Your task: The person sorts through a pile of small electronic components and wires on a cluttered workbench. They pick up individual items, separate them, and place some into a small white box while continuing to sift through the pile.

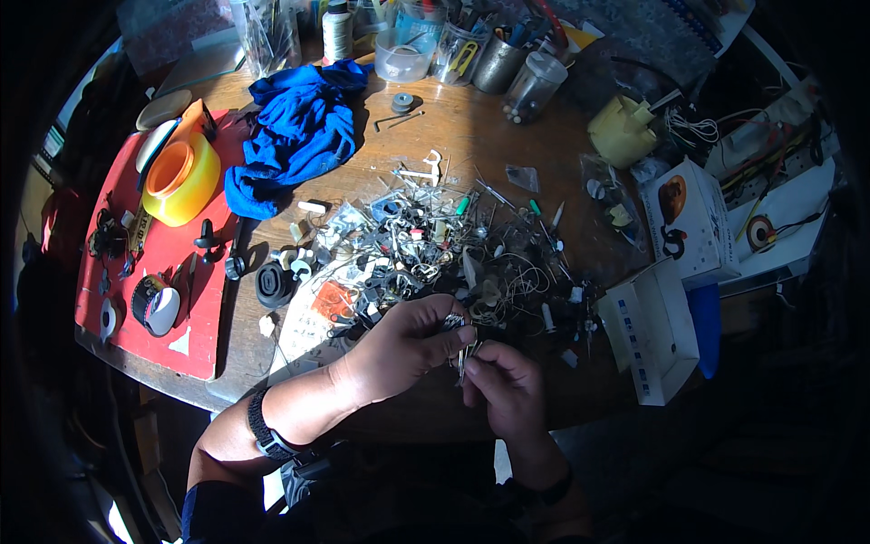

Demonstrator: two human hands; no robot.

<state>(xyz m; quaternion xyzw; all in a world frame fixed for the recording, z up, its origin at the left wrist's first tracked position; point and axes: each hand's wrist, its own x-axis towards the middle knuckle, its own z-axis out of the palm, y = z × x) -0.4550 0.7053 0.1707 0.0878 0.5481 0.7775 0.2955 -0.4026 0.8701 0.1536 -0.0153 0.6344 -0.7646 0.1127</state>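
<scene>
My left hand (pixel 399 349) is closed around a small bunch of thin metal pins (pixel 462 364), too small to tell exactly what kind. Their lower ends stick out below its thumb. From the right, my right hand (pixel 509 385) meets it, thumb and fingertips pinched at the lower part of the same bunch. Both hands are over the near edge of a wooden table (pixel 462 122). Just beyond them spreads a heap of mixed small parts (pixel 408 236), with wires, black and white plastic bits and thin metal rods tangled together.
At left, a red board (pixel 181 352) carries a yellow-orange container (pixel 186 181) and a tape roll (pixel 109 317). A blue cloth (pixel 304 131) lies behind. Jars and a thread spool (pixel 337 32) line the back. White boxes (pixel 693 218) and a yellow cup (pixel 623 131) stand at right.
</scene>
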